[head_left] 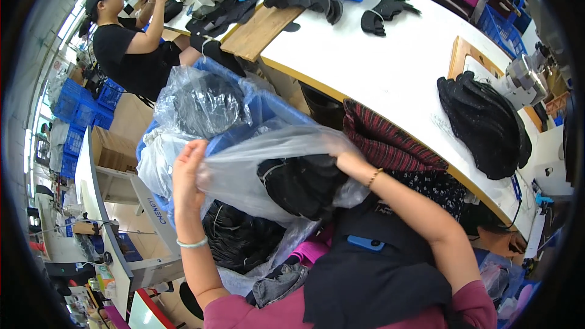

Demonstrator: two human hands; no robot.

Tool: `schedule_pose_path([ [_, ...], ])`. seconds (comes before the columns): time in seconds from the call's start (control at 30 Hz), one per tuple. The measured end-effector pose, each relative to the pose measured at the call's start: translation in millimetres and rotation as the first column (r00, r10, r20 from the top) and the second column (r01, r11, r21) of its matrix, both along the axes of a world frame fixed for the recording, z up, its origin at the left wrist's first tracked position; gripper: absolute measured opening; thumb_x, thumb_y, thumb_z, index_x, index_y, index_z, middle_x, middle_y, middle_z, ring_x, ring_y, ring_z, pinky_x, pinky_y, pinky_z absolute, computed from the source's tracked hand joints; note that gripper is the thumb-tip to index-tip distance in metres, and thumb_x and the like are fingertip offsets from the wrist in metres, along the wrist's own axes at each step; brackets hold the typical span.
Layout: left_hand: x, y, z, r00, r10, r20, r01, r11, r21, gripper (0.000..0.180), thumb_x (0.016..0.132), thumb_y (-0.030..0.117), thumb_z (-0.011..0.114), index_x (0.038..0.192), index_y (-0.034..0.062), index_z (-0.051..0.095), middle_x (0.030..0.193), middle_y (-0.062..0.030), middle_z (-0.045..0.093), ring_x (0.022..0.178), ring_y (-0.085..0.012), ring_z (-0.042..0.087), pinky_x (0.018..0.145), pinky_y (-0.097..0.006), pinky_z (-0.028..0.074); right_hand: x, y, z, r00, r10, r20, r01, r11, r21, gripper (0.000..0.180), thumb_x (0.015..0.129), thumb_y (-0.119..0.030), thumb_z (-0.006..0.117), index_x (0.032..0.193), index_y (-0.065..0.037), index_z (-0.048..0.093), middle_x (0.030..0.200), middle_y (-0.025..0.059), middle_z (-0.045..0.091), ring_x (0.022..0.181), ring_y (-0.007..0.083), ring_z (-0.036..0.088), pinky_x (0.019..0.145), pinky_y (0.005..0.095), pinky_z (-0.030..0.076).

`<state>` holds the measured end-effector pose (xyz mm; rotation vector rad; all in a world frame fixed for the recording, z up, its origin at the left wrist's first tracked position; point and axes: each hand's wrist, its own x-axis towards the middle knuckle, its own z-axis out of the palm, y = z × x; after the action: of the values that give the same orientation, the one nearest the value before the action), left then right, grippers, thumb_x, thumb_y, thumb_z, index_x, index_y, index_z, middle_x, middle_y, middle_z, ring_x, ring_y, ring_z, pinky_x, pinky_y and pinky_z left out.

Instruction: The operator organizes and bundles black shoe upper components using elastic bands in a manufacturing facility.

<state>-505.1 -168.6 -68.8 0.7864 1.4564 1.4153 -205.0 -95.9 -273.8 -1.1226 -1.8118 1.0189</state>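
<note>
A clear plastic bag (241, 176) is stretched between my two hands, above a large blue container. My left hand (190, 169) pinches one side of its edge. On the other side, my right hand (342, 151) grips the film, its fingers partly covered by the blurred plastic. Inside or just behind the film, close to my right hand, rests a bundle of black pieces (301, 187); I cannot tell which. Below the bag lies another tied black bundle (237, 237). Farther off, a bagged dark bundle (210, 106) sits on top of the container.
A white table (365, 64) with a yellow edge runs along the right. On it are a stack of black curved pieces (484, 125), a sewing machine (527, 79) and a wooden board (262, 33). A person (131, 39) in black works at far left. Blue crates (76, 106) stand behind.
</note>
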Motion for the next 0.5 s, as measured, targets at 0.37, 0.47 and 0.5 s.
schedule_pose_path([
  [0.37, -54, 13, 23, 0.884, 0.302, 0.358, -0.313, 0.949, -0.028, 0.018, 0.084, 0.018, 0.068, 0.096, 0.0069, 0.061, 0.07, -0.0005, 0.061, 0.053, -0.011, 0.057, 0.046, -0.023, 0.046, 70, -13, 233, 0.851, -0.227, 0.473, -0.103, 0.812, 0.575, 0.047, 0.088, -0.032, 0.058, 0.049, -0.006, 0.056, 0.046, 0.0112, 0.05, 0.042, 0.0281, 0.052, 0.045, 0.0358, 0.04],
  [0.47, -15, 5, 63, 0.916, 0.302, 0.265, -0.353, 0.92, 0.171, 0.022, 0.083, 0.018, 0.07, 0.099, 0.0059, 0.061, 0.074, -0.0004, 0.062, 0.056, -0.0107, 0.059, 0.048, -0.022, 0.047, 72, 21, 286, 0.894, -0.397, 0.208, 0.067, 0.579, 0.813, 0.042, 0.084, -0.023, 0.064, 0.049, -0.005, 0.051, 0.046, 0.0094, 0.047, 0.04, 0.0262, 0.046, 0.046, 0.0348, 0.038],
  [0.5, -17, 10, 60, 0.914, 0.299, 0.274, -0.352, 0.92, 0.172, 0.022, 0.083, 0.018, 0.07, 0.099, 0.0059, 0.061, 0.074, -0.0004, 0.062, 0.056, -0.0107, 0.059, 0.048, -0.022, 0.047, 71, 27, 296, 0.907, -0.396, 0.142, 0.115, 0.56, 0.821, 0.041, 0.083, -0.021, 0.066, 0.049, -0.005, 0.05, 0.046, 0.0087, 0.045, 0.04, 0.0256, 0.045, 0.046, 0.0338, 0.038],
])
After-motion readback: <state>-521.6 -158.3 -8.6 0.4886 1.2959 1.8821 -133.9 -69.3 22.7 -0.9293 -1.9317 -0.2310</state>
